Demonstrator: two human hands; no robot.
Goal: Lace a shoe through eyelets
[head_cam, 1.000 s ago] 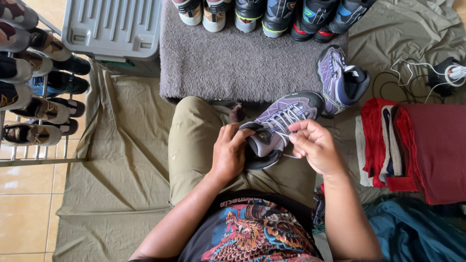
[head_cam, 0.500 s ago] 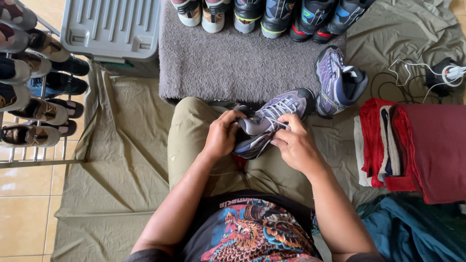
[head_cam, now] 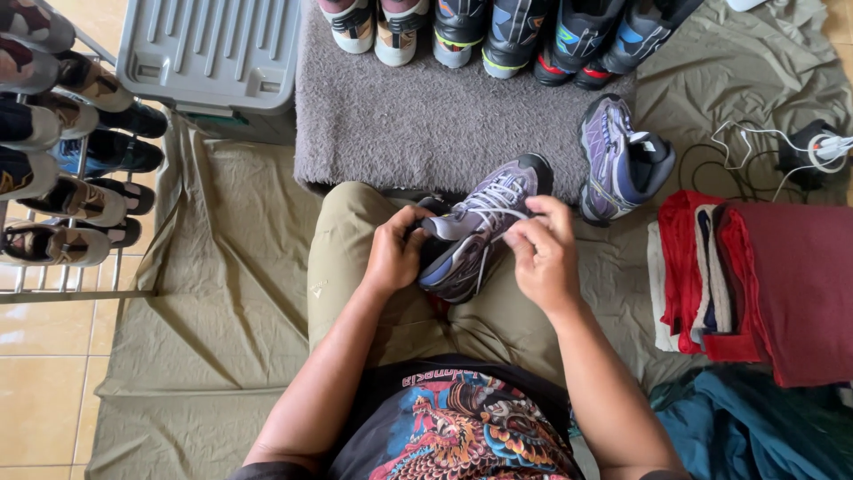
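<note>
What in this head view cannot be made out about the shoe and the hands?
- Shoe: sole and heel, hidden by both hands and the lap.
- Left hand: fingertips, tucked behind the shoe's heel.
- Right hand: lace grip, too small to tell.
- Row of shoes: cut off by the top edge.

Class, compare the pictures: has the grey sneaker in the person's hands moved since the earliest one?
Yes. The grey sneaker has swung flatter, its toe lower against the grey mat edge, and the left hand grips its heel higher on the lap.

grey-purple sneaker (head_cam: pixel 484 227) with white laces lies tilted on the lap, toe toward the grey mat's near edge.
</note>
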